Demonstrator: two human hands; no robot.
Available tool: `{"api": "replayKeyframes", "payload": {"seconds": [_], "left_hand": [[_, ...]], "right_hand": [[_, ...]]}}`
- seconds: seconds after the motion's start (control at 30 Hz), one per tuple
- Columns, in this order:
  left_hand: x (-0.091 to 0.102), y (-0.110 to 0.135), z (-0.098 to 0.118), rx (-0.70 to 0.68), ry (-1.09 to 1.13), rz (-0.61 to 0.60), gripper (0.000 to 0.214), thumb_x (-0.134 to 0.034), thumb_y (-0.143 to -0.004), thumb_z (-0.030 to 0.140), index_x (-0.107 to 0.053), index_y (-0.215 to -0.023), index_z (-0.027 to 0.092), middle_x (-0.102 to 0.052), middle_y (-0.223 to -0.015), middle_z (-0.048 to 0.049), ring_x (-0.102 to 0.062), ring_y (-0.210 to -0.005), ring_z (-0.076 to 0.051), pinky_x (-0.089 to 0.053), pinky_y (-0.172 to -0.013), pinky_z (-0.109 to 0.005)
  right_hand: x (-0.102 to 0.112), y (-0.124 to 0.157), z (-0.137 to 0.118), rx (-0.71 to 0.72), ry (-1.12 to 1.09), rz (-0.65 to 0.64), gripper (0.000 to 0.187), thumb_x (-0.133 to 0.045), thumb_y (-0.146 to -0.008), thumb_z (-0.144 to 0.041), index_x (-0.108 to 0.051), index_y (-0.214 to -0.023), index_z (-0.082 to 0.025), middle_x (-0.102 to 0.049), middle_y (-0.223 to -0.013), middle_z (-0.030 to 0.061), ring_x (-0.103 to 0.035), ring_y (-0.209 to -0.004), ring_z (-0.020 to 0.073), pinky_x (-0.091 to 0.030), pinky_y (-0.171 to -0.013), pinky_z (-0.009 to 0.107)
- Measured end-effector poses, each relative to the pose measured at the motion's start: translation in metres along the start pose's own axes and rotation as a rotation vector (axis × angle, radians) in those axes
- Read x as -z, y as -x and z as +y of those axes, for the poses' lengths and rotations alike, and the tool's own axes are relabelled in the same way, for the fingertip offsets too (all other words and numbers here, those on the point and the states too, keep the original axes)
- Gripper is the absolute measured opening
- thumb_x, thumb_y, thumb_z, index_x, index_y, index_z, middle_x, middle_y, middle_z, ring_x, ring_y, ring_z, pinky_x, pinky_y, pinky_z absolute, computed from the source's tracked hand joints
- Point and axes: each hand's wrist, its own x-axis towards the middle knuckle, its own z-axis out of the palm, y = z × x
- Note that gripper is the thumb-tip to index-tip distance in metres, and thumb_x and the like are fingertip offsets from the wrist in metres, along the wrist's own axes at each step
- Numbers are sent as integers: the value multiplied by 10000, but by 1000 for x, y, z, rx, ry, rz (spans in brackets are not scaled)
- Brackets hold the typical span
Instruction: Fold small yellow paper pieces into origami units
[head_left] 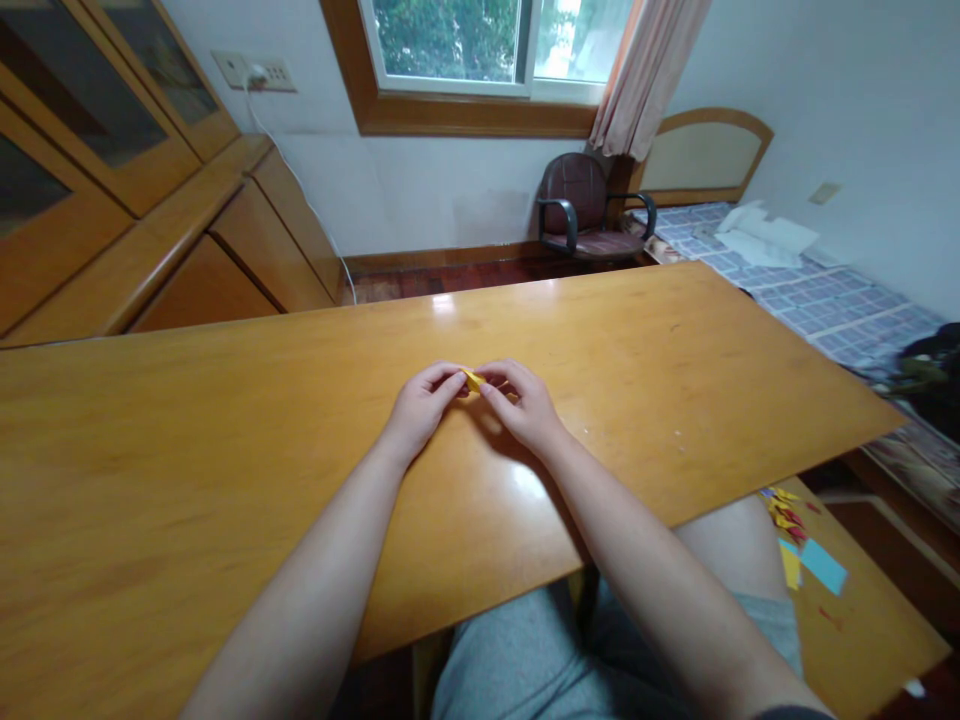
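Note:
Between my two hands is a small piece of folded yellow paper [474, 380], held just above the wooden table [247, 440]. My left hand [424, 405] pinches its left end between thumb and fingers. On the other side, my right hand [523, 403] grips the right end the same way. The fingers cover much of the paper, so its full shape cannot be made out.
On a lower wooden surface [877, 640] at the right lie several small yellow and red folded paper pieces [786, 515] and a light blue paper sheet [823, 567]. An armchair [577, 205], a bed [817, 290] and a cabinet [180, 220] stand beyond the table.

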Motion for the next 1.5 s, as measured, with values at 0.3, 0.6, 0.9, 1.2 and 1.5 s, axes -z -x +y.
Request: {"api": "replayKeyframes", "payload": {"seconds": [0.3, 0.6, 0.9, 1.2, 1.5], "left_hand": [[-1, 2, 5, -114, -254, -34, 189, -668, -843, 358, -776, -883, 208, -716, -873, -48, -657, -827, -186, -495, -813, -296], [-1, 2, 7, -129, -254, -62, 207, -649, -862, 358, -774, -912, 200, -719, -888, -51, -660, -830, -183, -501, -810, -294], [-1, 4, 6, -47, -171, -87, 234, -637, -860, 376, -762, -912, 185, -718, -842, -47, -658, -812, -190, -507, -808, -307], [-4, 3, 8, 38, -67, -11, 272, -730, -778, 440, -734, -803, 169, -707, -766, -36, -641, -744, -170, -512, -780, -297], [-4, 3, 4, 76, 88, 16, 271, -741, -767, 429, -709, -839, 170, -709, -759, -23, -656, -710, -158, -526, -762, -289]], "right_hand": [[1, -4, -4, -74, -39, 56, 200, -636, -901, -383, -675, -844, -195, -673, -837, 25, -639, -792, 148, -508, -722, 283], [0, -4, 0, -38, -36, 63, 154, -673, -878, -334, -672, -829, -188, -660, -821, 16, -629, -771, 134, -496, -712, 270], [1, -5, -1, -77, -16, 81, 154, -676, -866, -337, -675, -821, -190, -669, -821, 20, -625, -764, 140, -500, -709, 279], [-1, -5, 2, -136, -102, 58, 210, -685, -849, -402, -684, -857, -192, -687, -860, 28, -641, -799, 149, -510, -742, 282], [-2, -4, 10, -267, -279, 43, 240, -677, -838, -417, -689, -889, -183, -699, -841, 17, -626, -764, 134, -497, -742, 265]]}}
